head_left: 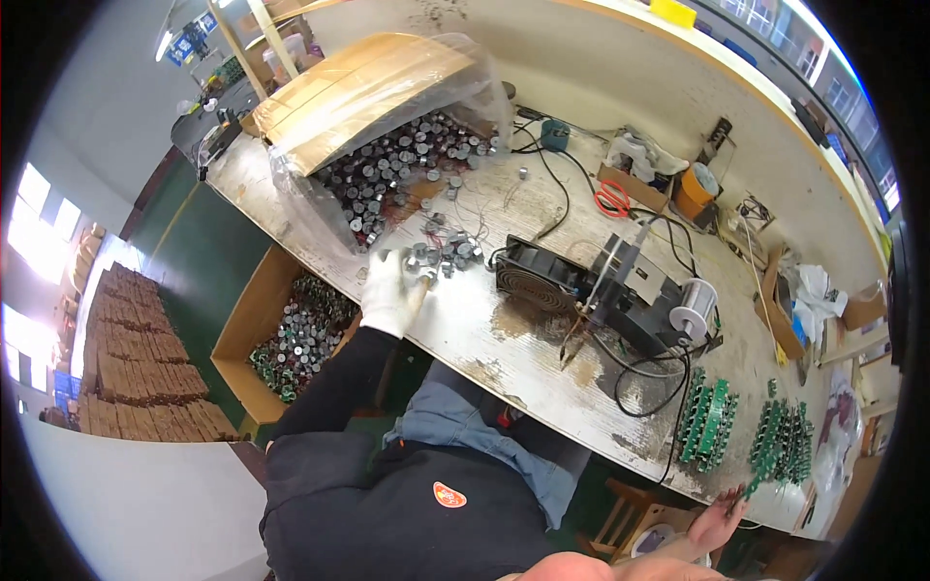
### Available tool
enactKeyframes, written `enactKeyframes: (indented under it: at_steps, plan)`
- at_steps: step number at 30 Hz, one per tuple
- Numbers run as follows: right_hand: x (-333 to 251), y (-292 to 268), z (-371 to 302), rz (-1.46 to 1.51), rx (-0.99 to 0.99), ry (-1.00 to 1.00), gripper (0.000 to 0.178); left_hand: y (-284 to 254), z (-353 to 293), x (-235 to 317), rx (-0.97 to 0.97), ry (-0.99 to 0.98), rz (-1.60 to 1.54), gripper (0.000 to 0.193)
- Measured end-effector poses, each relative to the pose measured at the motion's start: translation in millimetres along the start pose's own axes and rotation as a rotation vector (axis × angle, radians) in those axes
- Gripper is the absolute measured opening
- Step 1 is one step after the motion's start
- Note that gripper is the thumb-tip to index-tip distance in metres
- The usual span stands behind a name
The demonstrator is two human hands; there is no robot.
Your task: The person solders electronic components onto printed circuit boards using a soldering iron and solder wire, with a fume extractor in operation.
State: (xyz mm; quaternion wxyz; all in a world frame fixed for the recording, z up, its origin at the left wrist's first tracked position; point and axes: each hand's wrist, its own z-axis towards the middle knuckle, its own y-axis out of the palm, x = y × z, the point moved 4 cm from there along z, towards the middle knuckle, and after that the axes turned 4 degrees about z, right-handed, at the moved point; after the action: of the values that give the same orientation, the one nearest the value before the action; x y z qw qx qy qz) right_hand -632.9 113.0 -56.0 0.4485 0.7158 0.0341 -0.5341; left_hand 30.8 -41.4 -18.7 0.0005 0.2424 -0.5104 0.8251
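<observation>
My left hand, in a white glove, is at the near edge of a small heap of round silver motors on the worktable. Its fingers are bent around something small that I cannot make out among the motors. My bare right hand is low at the right, by the table's front edge. Its fingers are closed on a strip of green circuit boards. That strip overlaps a group of green boards behind it, and another row of green boards stands to its left.
A soldering stand with a solder spool and a black fan occupies mid-table, cables around it. A plastic-lined carton spills many motors at the back left. An open box of parts stands below the left edge. An orange tub stands by the wall.
</observation>
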Motion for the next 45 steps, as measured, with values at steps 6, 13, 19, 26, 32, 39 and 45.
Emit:
enactKeyframes:
  at_steps: [6, 13, 19, 26, 32, 39, 45]
  plan:
    - [40.3, 70.2, -78.5, -0.068, -0.166, 0.219, 0.022, 22.9, 29.2, -19.7, -0.149, 0.124, 0.004, 0.020]
    - [112.7, 173.2, -134.4, -1.088, -0.680, -0.164, 0.015, 16.5, 7.0, -40.4, -0.203, 0.053, -0.397, 0.018]
    - [134.5, 192.5, -146.0, -1.362, -0.729, -0.419, 0.019, 18.2, -39.4, -17.9, -0.212, -0.130, -1.187, 0.019]
    - [127.3, 207.3, -130.3, -1.335, -0.819, -0.310, 0.027, 35.8, -36.7, 18.0, -0.381, -0.243, -1.238, 0.013]
    - [151.0, 225.7, -117.9, -1.343, -0.918, -0.122, 0.030, 35.8, -42.3, 49.1, -0.444, -0.169, -1.107, 0.020]
    - [165.5, 206.9, -131.6, -0.854, -0.752, 0.387, 0.031, 54.7, -88.8, 80.4, -0.649, -0.080, -1.036, 0.020]
    - [182.2, 209.1, -152.4, -0.664, -0.748, 0.455, 0.039, 60.6, -100.4, 97.8, -0.808, -0.176, -1.017, 0.013]
